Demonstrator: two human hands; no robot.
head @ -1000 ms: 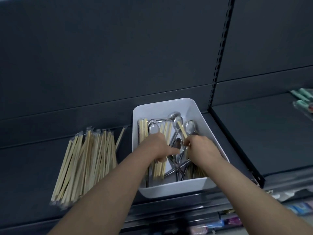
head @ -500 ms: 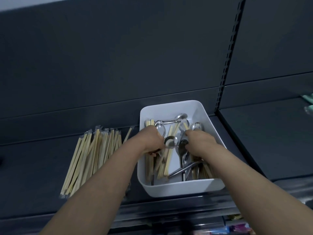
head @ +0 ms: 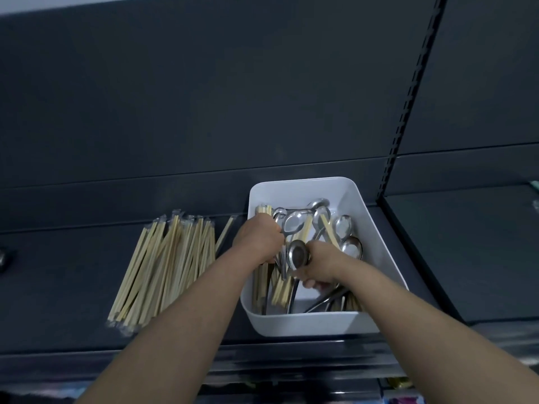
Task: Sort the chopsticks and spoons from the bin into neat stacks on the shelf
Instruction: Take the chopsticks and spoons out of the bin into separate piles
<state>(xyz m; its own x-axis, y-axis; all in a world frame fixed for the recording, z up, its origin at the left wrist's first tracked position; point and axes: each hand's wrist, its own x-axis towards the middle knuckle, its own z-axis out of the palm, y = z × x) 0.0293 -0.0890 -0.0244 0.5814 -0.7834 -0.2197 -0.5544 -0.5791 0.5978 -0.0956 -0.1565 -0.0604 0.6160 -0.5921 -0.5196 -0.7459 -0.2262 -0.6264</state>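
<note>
Since half a second ago, the right hand [head: 320,265] has been drawn back toward the near side of the bin [head: 306,326], and a spoon [head: 297,255] has been raised with it. The spoon's handle is gripped by curled fingers and thumb, and its bowl is held upright just above the knuckles. The left hand [head: 258,239] is kept at the bin's left side, closed into a fist with its back to the camera, so its fingers are hidden. A second spoon [head: 291,224] is seen just past its knuckles, with the handle running down beside the fist, but whether it is gripped cannot be told.

More spoons [head: 342,227] and loose chopsticks [head: 262,290] are left mixed in the bin, crossed over one another and partly covered by both hands. The bin is set on the dark shelf [head: 58,301], near its front edge. To its left, a pile [head: 163,269] of wrapped chopsticks is laid fanned out on the shelf, apart from the bin, with one pair [head: 224,233] lying alone between the two. A slotted post [head: 408,118] is fixed to the right of the bin, and a second shelf [head: 466,258] is seen beyond it.
</note>
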